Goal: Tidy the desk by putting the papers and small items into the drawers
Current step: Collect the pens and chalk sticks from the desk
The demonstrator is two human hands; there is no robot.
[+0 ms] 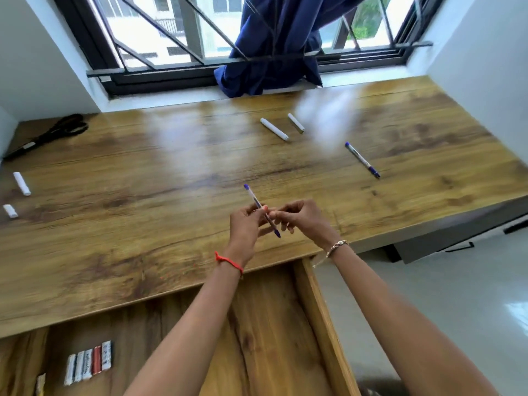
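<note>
Head view: both hands meet over the near edge of the surface (143,172), sharing one blue pen (261,210). The left hand (245,224) has its fingers (257,211) closed on the middle of the barrel; the right hand (303,221) pinches the same barrel from the other side, fingertips almost touching the left ones. The pen's long axis runs from up and slightly left of the fingers, away from the person, down to a blue end just below them, pointing toward the open drawer (314,310).

That drawer lies directly below and nearer than the fingers, beneath both forearms, so the drop is probably a short pull back and down, either hand equally placed. A row of small packets (88,361) already sits in the drawer, far left of the fingers.

A second blue pen (362,159) lies beyond the fingers to the right, nearer the right hand. Two white caps (274,129) lie straight beyond. White pieces (21,182) and black scissors (45,135) sit well off left.
</note>
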